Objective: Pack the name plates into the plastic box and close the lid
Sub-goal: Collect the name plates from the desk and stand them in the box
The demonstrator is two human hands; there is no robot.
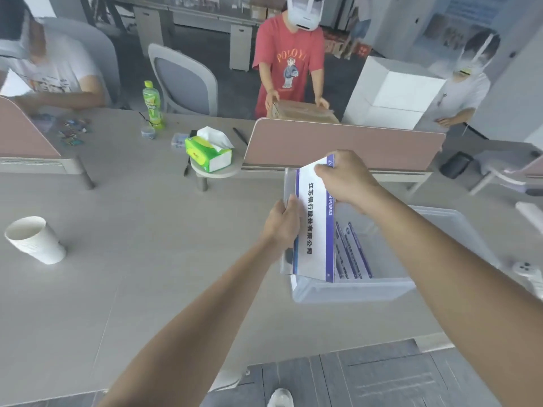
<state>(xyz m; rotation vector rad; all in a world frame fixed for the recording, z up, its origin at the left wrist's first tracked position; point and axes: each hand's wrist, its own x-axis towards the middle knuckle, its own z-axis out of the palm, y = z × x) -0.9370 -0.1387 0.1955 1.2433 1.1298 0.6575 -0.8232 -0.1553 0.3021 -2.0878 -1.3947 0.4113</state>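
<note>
I hold a clear acrylic name plate (pixel 315 230) with a white card, blue borders and black characters, standing on end over the left side of the translucent plastic box (pixel 352 290). My left hand (pixel 282 221) grips its left edge at mid-height. My right hand (pixel 345 179) pinches its top end. Two more name plates (pixel 352 254) lie slanted inside the box, to the right of the held one. The box's lid (pixel 458 230) lies flat behind and to the right of it.
A white paper cup (pixel 35 239) stands at the left. A green tissue pack (pixel 208 154), a green bottle (pixel 152 104) and small items lie behind. A pink divider (pixel 343 145) rises just beyond the box. A white controller (pixel 529 274) lies at the right. Three people stand or sit across the desk.
</note>
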